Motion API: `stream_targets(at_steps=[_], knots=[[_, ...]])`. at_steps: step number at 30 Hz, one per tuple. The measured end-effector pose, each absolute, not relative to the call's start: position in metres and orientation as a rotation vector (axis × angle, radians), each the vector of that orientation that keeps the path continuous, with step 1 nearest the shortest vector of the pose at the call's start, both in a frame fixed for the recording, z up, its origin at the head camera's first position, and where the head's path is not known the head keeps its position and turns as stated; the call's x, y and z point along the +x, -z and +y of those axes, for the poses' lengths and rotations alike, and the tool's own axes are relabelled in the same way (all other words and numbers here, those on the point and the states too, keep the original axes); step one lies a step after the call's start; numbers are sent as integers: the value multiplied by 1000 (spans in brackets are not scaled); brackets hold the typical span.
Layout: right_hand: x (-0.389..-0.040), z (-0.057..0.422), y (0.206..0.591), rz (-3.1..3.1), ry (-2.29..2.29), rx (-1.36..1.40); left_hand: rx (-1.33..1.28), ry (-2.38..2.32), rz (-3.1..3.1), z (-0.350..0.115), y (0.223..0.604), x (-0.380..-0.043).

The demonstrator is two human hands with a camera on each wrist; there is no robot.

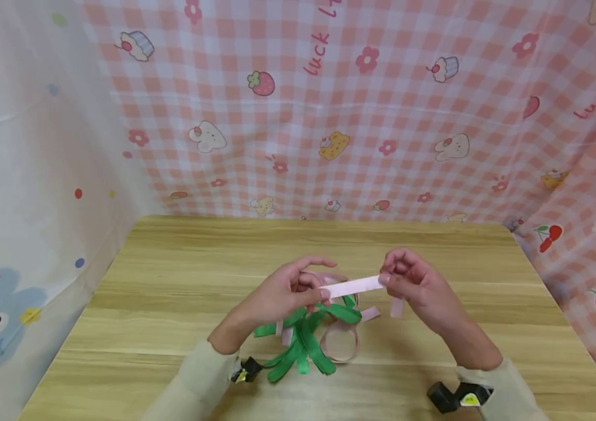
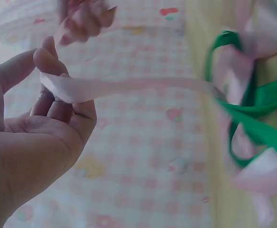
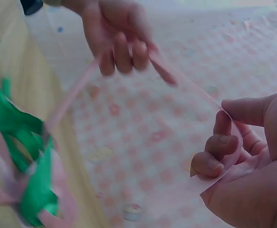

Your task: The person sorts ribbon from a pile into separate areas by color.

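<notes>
A pink ribbon (image 1: 354,286) is stretched between both hands above the table. My left hand (image 1: 292,290) pinches it between thumb and fingers. My right hand (image 1: 426,292) pinches it farther right, and its loose end (image 1: 397,307) hangs below that hand. In the right wrist view, the ribbon's tail runs through the curled fingers (image 3: 215,152). From the left hand, a pink length (image 2: 143,86) leads down to a bundle of looped green ribbon (image 1: 303,342) mixed with pink loops (image 1: 341,358). The left hand partly covers the bundle in the head view.
The bundle lies on a wood-grain table (image 1: 171,251). Behind the table hangs a pink checked cloth (image 1: 298,117), with a white printed cloth (image 1: 24,158) at the left. Black wrist cameras sit on the left sleeve (image 1: 192,380) and right sleeve (image 1: 508,389).
</notes>
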State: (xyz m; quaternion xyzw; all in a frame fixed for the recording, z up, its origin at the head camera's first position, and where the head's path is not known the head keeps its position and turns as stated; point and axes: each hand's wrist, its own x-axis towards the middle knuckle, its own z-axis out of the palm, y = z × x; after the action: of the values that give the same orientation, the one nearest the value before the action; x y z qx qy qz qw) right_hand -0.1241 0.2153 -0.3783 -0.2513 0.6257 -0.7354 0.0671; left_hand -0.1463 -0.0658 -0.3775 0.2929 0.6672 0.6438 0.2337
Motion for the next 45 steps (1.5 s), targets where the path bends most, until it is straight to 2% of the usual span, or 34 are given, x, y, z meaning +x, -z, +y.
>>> stream_targets(at_steps=[7, 13, 22, 29, 38, 45], knots=[[-127, 248, 360, 1898, 2373, -729, 839, -1799, 1871, -85, 349, -153], [-130, 271, 349, 1828, 2400, -837, 916, -1761, 2030, -101, 338, -151], [-128, 297, 343, 2015, 2100, -1011, 1057, -1516, 2448, -124, 314, -144], [-129, 307, 350, 2081, 1951, -1065, 949, -1442, 2499, -155, 320, -150], [-137, 315, 364, 2258, 1919, -863, 721, -1496, 2378, -194, 353, -162], [-151, 326, 381, 2383, 1936, -499, 677, -1380, 2341, -236, 377, -177]])
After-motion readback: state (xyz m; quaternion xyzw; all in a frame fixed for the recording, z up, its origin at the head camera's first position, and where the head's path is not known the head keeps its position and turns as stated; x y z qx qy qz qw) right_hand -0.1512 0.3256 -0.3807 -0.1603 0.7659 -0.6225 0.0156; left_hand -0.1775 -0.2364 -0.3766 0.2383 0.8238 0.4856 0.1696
